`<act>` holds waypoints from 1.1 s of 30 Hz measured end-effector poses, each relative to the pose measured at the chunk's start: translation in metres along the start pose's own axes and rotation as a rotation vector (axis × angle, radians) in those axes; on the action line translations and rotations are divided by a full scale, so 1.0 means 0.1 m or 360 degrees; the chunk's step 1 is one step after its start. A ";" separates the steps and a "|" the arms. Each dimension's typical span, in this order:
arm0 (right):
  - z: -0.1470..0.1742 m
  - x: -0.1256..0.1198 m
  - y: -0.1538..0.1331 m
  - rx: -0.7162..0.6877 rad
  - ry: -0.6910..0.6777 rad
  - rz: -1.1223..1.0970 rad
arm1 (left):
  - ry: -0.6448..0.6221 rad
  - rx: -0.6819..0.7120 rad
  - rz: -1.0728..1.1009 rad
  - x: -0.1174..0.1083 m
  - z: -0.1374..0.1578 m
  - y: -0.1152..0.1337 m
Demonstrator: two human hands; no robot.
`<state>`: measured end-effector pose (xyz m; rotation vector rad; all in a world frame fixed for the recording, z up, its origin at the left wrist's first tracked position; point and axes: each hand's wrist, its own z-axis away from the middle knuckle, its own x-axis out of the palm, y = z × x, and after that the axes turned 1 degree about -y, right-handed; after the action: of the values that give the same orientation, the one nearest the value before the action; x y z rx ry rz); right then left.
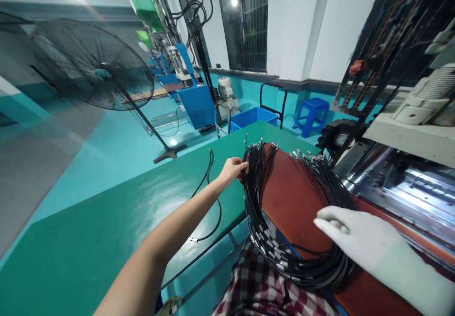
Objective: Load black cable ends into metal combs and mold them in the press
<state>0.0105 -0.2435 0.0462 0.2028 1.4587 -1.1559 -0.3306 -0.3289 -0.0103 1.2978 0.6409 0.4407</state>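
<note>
- Cables [253,204]: smooth, semi-gloss; metal ends [256,147]
- Table [106,230], 8 o'clock: smooth, glossy
- Machine bed [424,190], 3 o'clock: shiny metal
- Stool [314,103], 2 o'clock: smooth plastic
- Glove [366,238], 4 o'clock: matt cloth

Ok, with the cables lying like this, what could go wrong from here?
The bundle of black cables bends out past the edge of the red surface, above the checked clothing, so its weight might drag it off. It is densely packed beside the left grip, so moving one strand could tangle others. The left forearm crosses over a loose cable on the green table and might snag it.
</note>
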 end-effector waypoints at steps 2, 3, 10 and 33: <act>-0.12 0.04 -0.25 -0.0010 -0.0164 0.0139 | 0.0019 0.0075 0.0040 -0.06 0.09 0.05; -0.20 0.07 -0.32 -0.0057 -0.0230 0.0140 | 0.0013 0.0096 0.0056 -0.10 0.14 0.07; -0.74 0.47 -0.43 -0.0348 -0.0644 -0.0606 | -0.0179 -0.0033 -0.0016 -0.16 0.27 -0.10; -1.46 0.70 -1.69 -0.0587 -0.0357 -0.1438 | -0.0302 0.0312 -0.0093 -0.26 0.71 0.21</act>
<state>-0.2234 -0.2538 0.0472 -0.8995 1.5580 -1.5052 -0.3023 -0.3932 0.0246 1.4827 0.5706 0.2070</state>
